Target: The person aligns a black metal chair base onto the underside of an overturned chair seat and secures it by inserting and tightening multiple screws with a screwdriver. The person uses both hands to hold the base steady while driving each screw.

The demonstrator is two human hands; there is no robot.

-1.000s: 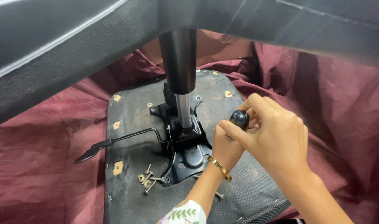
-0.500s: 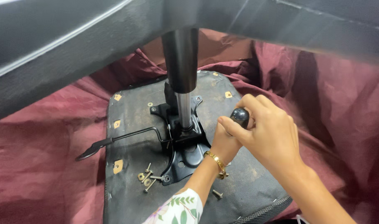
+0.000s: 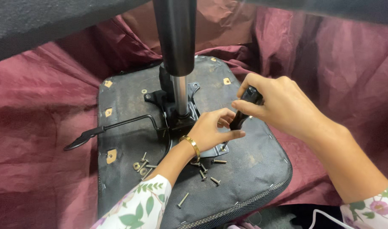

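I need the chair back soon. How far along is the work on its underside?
Looks partway. Several loose screws and washers already lie on the seat base. In hand: the right hand drives a screwdriver into a corner of the metal plate, steadied by the left hand. Remaining fasteners are hidden.

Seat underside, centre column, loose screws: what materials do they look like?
Seat underside: black woven fabric, matte, apparently stapled along the rim. Centre column: upper part matte black, likely painted metal or plastic; lower rod shiny bare metal, it reflects light. Loose screws: metal, dull silver to brassy sheen; plating unclear.
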